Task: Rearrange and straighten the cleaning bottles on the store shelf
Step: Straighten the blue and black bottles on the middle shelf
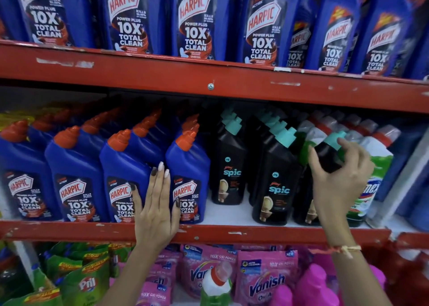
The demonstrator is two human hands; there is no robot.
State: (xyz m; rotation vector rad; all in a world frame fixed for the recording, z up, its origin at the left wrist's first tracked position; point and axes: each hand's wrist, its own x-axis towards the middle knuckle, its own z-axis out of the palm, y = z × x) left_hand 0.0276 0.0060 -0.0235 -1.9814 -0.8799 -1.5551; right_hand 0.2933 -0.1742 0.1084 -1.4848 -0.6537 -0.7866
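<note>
On the middle red shelf stand rows of blue Harpic bottles with orange caps at left and black Spic bottles with teal caps at centre right. My left hand lies flat, fingers apart, against the fronts of two blue Harpic bottles. My right hand grips the neck of the rightmost black Spic bottle, just below its teal cap; the bottle leans slightly left. A white and green Domex bottle stands right behind that hand.
The upper shelf carries a row of large blue Harpic bottles. Below, pink Vanish pouches, green Pril pouches and pink bottles fill the bottom level. A bare white gap lies between the Harpic and Spic rows.
</note>
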